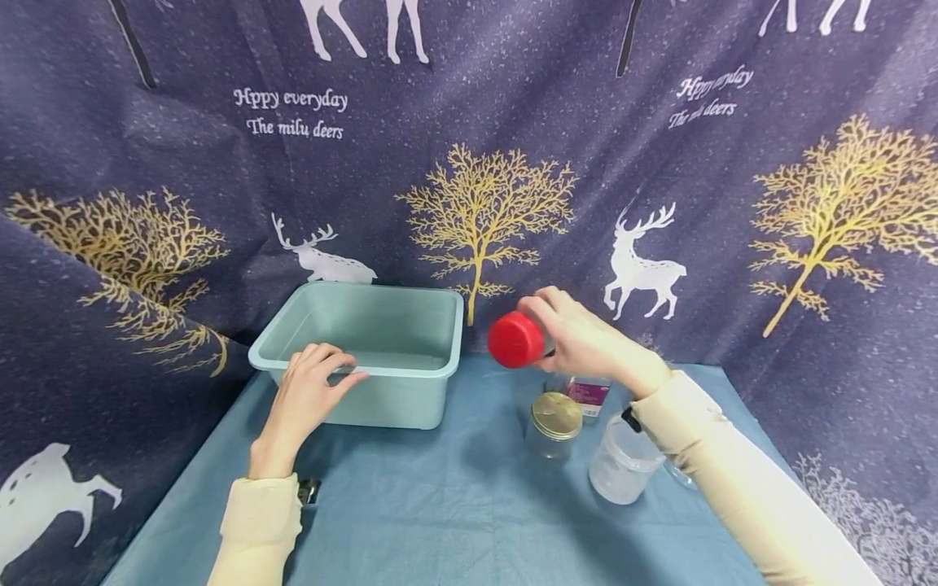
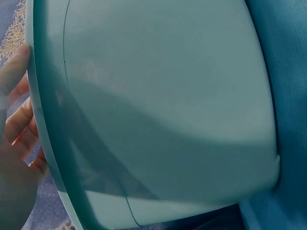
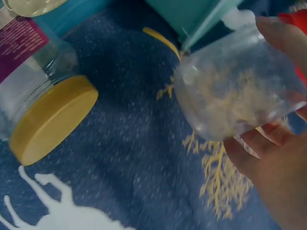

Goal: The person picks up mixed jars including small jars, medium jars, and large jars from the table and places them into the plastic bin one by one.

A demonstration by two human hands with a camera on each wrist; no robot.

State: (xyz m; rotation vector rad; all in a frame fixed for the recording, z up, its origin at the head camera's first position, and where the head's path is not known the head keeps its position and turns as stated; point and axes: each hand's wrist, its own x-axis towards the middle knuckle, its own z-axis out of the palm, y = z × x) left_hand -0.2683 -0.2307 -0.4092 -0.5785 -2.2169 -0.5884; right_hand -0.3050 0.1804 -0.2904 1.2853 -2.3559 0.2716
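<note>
1. Nearest the head camera are two cream sleeves (image 1: 256, 521), reaching forward over a blue cloth-covered table (image 1: 410, 513).
2. At the left, the left hand (image 1: 308, 395) rests on the near rim of a pale green tub (image 1: 396, 382). Its fingers curl over the edge and its thumb lies along the outside, apparently to keep the tub from sliding. The left wrist view shows fingertips (image 2: 17, 120) against the rim, so the grip is closed on the tub rather than hanging loose.
3. The right hand (image 1: 579, 338) holds a clear jar with a red lid (image 1: 516, 339) in the air, just right of the tub's near corner and above the other jars. The jar lies tipped on its side, lid toward the tub. The right wrist view shows the fingers wrapped round the clear body of the jar (image 3: 240, 91), clamped firmly on it, with something pale inside.
4. The right wrist is bent and the forearm slopes up from the lower right.
5. Below that hand stand a gold-lidded jar (image 1: 554, 423), a frosted plastic container (image 1: 621, 468) and a purple-labelled jar (image 1: 589, 393), close together on the cloth.
</note>
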